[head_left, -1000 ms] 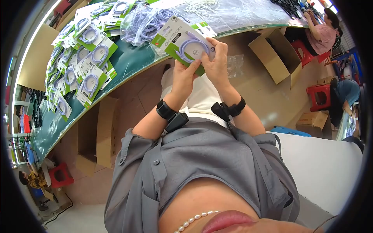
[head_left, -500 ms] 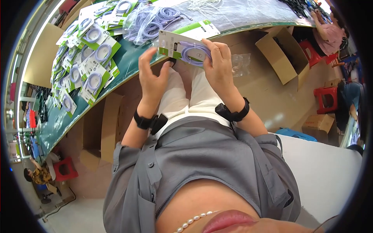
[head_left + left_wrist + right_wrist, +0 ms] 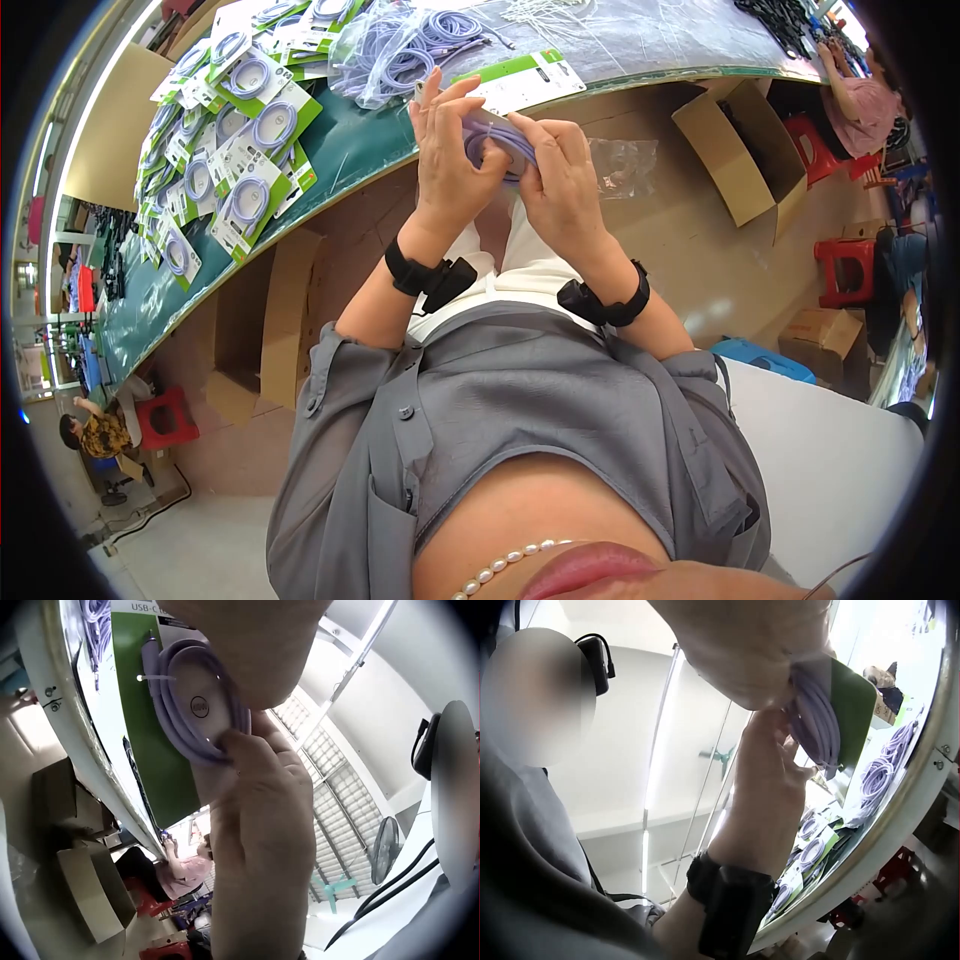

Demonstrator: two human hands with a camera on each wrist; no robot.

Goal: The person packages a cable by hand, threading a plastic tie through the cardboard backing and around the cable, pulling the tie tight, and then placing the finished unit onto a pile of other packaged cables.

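Green workbench (image 3: 345,155) curves along the top, within arm's reach of the seated person. 1 open cardboard box (image 3: 745,150) sits on the floor under its right end, likely for packed stock. Finished packs (image 3: 250,125) lie fanned over the left of the bench, laid flat and overlapping, probably so they stack fast. Clear bag of loose cables (image 3: 395,50) lies at the bench middle, near the hands as supply. 1 spare card (image 3: 520,80) lies beside it at the edge.

Carded cable (image 3: 495,140) is off the bench, held up between both hands just in front of the bench edge. Right hand (image 3: 560,190) grips it, fingers curled round, thumb on the coil (image 3: 196,712), seemingly to seat it. Left hand (image 3: 450,170) has its fingers straight, flat against the card as backing.
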